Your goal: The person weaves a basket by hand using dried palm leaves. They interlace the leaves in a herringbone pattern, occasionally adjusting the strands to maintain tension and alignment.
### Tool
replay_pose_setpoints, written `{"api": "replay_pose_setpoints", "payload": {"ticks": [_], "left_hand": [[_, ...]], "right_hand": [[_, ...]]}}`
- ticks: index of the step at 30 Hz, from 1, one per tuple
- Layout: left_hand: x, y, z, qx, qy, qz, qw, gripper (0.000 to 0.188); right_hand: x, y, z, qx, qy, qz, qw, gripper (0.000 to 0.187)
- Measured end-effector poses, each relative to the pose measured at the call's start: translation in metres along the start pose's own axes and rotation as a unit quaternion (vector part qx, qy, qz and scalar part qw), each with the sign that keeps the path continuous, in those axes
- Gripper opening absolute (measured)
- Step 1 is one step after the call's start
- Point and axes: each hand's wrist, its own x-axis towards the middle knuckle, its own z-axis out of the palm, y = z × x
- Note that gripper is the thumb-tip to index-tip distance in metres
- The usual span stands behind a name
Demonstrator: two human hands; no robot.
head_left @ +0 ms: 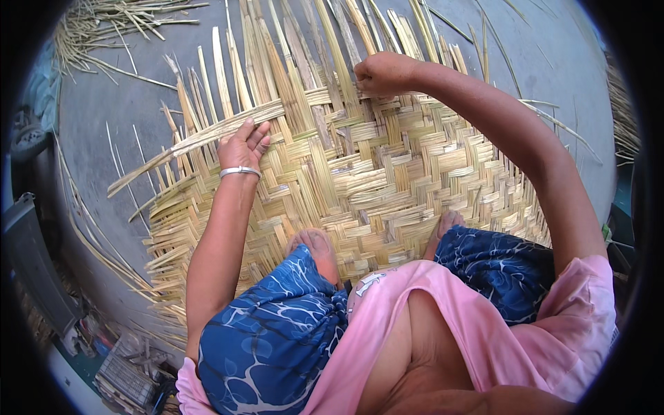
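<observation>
A large mat [373,180] of flat, straw-coloured split reeds lies partly woven on the ground beneath me. Upright reed strips [277,69] stick out loose along its far edge. Across them, at the left, runs a bundle of crosswise strips [200,138] whose left end hangs free. My left hand [243,146], with a bangle at the wrist, rests its fingertips against the lower edge of that bundle, fingers slightly bent and apart. At the far edge, my right hand [384,75] is closed in a fist among the upright strips; what its fingers grip is hidden.
My bare feet [315,250] are on the mat's near part. A heap of thin stalks [117,31] lies on the grey floor [166,48] at far left, with another bundle [622,114] at the right rim. Assorted household things [128,370] stand at lower left.
</observation>
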Motion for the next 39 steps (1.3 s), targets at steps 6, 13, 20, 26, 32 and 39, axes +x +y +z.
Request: {"api": "replay_pose_setpoints", "payload": {"ticks": [6, 13, 20, 26, 32, 39], "left_hand": [[-0.015, 0.015, 0.002, 0.220, -0.084, -0.077, 0.969, 0.024], [0.010, 0.038, 0.024, 0.697, -0.061, 0.454, 0.551, 0.019], [0.047, 0.061, 0.026, 0.728, -0.202, 0.180, 0.629, 0.021], [0.053, 0.067, 0.030, 0.696, -0.161, 0.315, 0.625, 0.021], [0.047, 0.075, 0.037, 0.754, -0.166, 0.295, 0.563, 0.028], [0.065, 0.083, 0.038, 0.747, -0.260, 0.248, 0.559, 0.029]], "right_hand": [[0.003, 0.010, 0.009, -0.006, 0.013, 0.043, 0.999, 0.036], [-0.006, 0.021, 0.023, 0.024, 0.092, -0.003, 0.995, 0.040], [-0.005, 0.020, 0.035, -0.047, 0.171, -0.007, 0.984, 0.029], [0.006, 0.025, 0.030, -0.087, 0.253, -0.005, 0.963, 0.031], [0.011, 0.028, 0.029, -0.095, 0.245, -0.001, 0.965, 0.037], [0.013, 0.030, 0.029, -0.110, 0.238, -0.011, 0.965, 0.038]]}}
